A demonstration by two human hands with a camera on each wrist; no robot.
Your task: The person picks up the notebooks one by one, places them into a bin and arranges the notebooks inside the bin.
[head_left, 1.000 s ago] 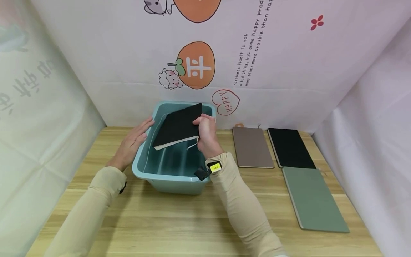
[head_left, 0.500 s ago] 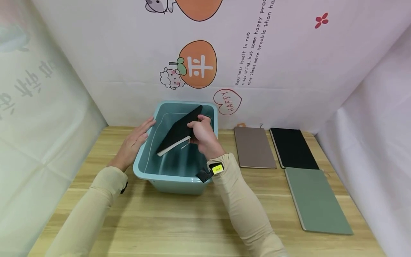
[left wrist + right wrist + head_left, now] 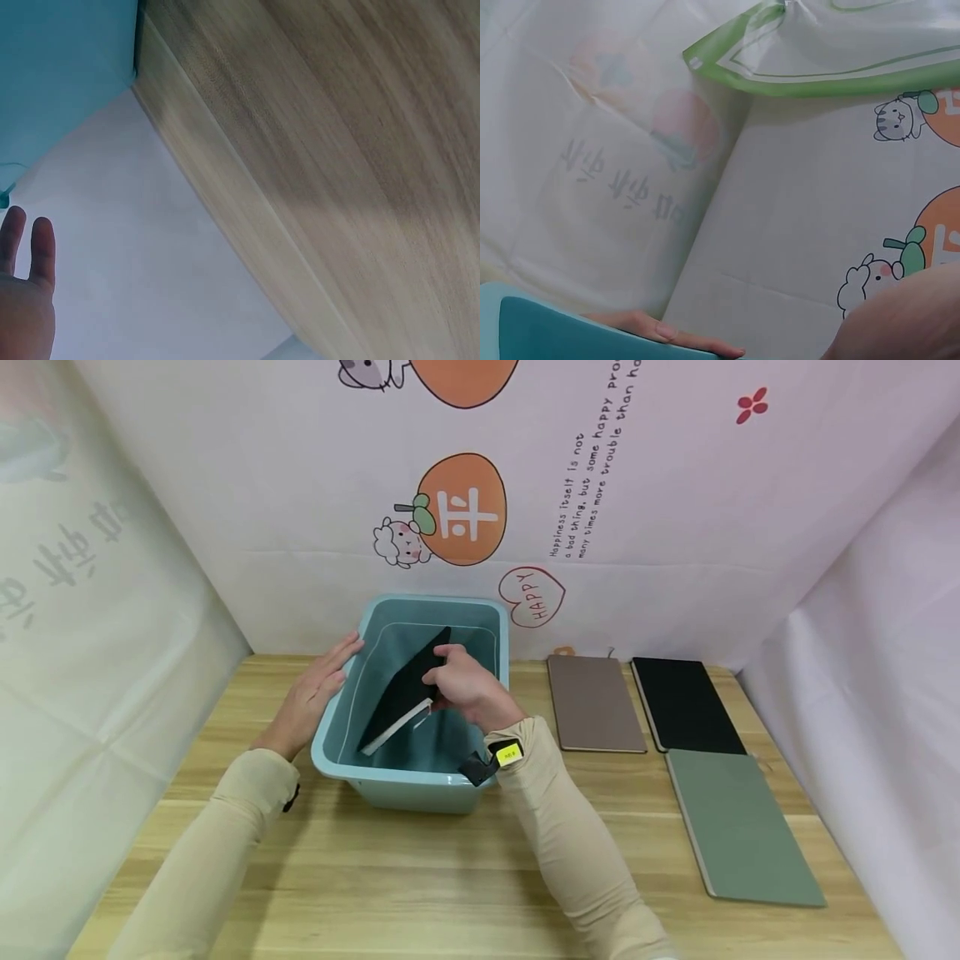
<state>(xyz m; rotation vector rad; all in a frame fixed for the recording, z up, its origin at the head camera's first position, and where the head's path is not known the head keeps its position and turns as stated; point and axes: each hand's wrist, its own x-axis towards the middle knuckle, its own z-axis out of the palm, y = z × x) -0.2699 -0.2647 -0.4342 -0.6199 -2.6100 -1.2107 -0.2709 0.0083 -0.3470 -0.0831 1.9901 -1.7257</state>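
Inside the blue-green plastic basin (image 3: 408, 772), a black notebook (image 3: 401, 689) stands tilted, its white page edge facing the near side. My right hand (image 3: 468, 685) pinches the notebook by its right edge, thumb on the cover; the other fingers are partly hidden behind it. A thin ribbon marker hangs near the fingertips. Against the basin's left rim, my left hand (image 3: 307, 700) rests with straight fingers. Two of its fingertips show beside the basin wall (image 3: 60, 75) in the left wrist view. The right wrist view catches the left hand (image 3: 660, 330) along the basin's rim.
To the right on the wooden table (image 3: 375, 885) lie a brown notebook (image 3: 596, 703), another black notebook (image 3: 686, 706) and a green notebook (image 3: 742, 827), whose top edge meets the black one. A printed white cloth wall (image 3: 300, 527) stands close behind the basin.
My right hand has moved down and left, lowering the black notebook deeper into the basin and tilting it more steeply. The left hand keeps its place at the rim.
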